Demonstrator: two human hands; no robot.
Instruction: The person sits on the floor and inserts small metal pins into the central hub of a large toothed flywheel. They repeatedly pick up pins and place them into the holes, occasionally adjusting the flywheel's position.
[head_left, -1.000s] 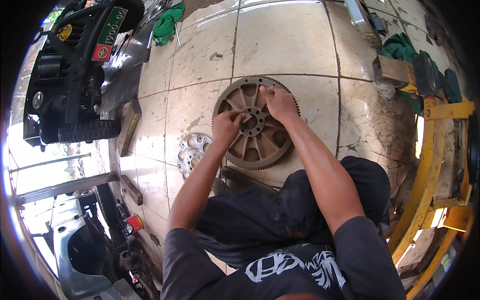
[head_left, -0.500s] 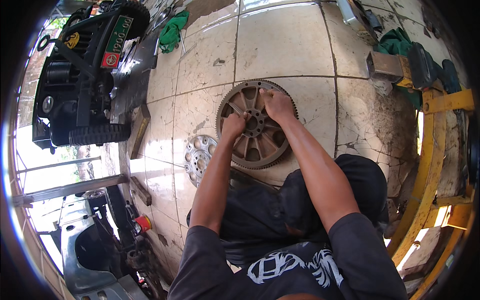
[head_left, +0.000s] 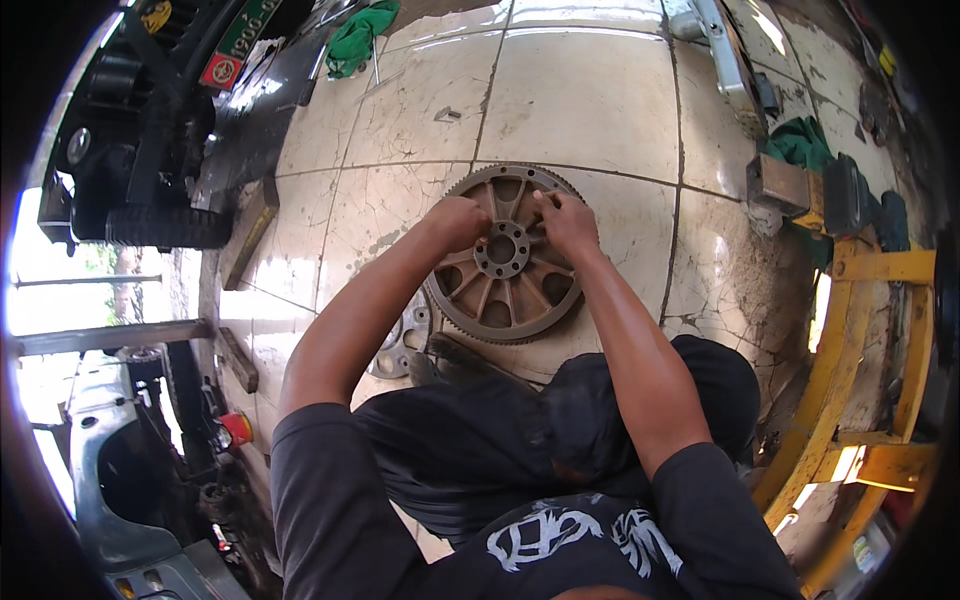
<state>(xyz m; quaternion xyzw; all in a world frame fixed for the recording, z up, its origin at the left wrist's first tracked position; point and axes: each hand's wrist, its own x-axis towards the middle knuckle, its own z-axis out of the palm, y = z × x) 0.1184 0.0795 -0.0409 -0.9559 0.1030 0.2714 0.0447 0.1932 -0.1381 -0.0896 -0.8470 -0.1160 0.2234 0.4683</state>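
Observation:
A large round flywheel (head_left: 508,308) with a toothed rim, brown spokes and a holed hub lies flat on the tiled floor in front of me. My left hand (head_left: 460,222) is closed over its upper left spokes, beside the hub; its curled fingers hide whatever they hold. Over the upper right spokes, just inside the rim, my right hand (head_left: 568,222) has its fingers bent and drawn together. What lies between those fingertips is too small to make out. A smaller silvery metal plate with holes (head_left: 392,362) rests on the tiles, partly behind my left forearm.
Wooden blocks (head_left: 250,232) lie on the left, near a black vehicle (head_left: 120,150) and a grey body part (head_left: 110,470). A green cloth (head_left: 360,38) is at the far left. On the right stand a yellow metal frame (head_left: 842,350) and a vise (head_left: 850,165).
My left hand has shifted up and left from the hub, its elbow swinging outward. My right hand has moved slightly down and right. The whole view has shifted a little.

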